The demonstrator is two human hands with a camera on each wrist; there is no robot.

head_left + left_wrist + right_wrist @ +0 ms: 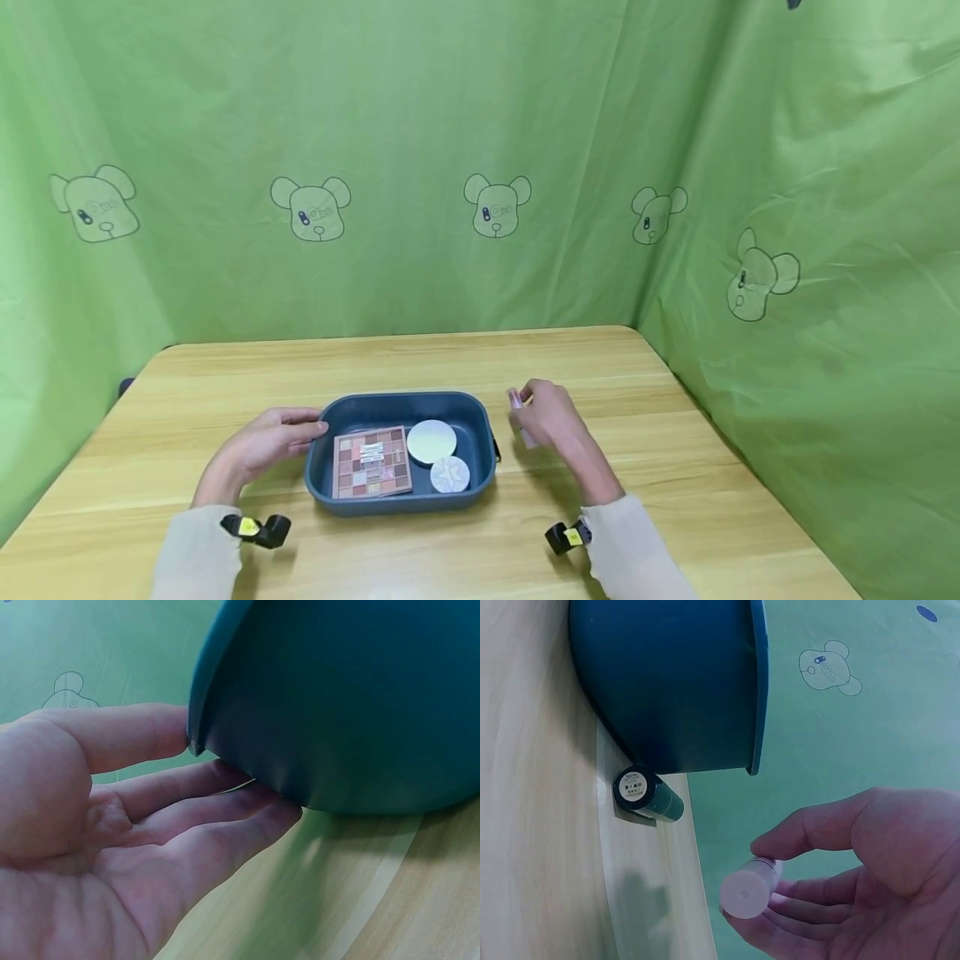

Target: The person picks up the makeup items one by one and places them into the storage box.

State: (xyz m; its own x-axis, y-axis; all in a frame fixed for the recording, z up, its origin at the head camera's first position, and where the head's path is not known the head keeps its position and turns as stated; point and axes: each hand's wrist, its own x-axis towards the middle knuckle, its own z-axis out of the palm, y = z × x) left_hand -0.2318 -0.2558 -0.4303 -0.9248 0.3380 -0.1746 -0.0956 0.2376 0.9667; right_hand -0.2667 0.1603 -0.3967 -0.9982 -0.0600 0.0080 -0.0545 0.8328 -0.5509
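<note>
Right grip pinching pink cosmetic tube; keep your pinch light, clear of dark-capped bottle beside blue box. Left grip holding box rim: steady.

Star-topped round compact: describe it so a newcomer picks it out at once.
On the wooden table, find the dark blue bin. In the head view, two pale discs lie inside it, right of the square palette. The star-topped round compact is the one nearer the person, smaller than the white disc and marked with a star.
</note>
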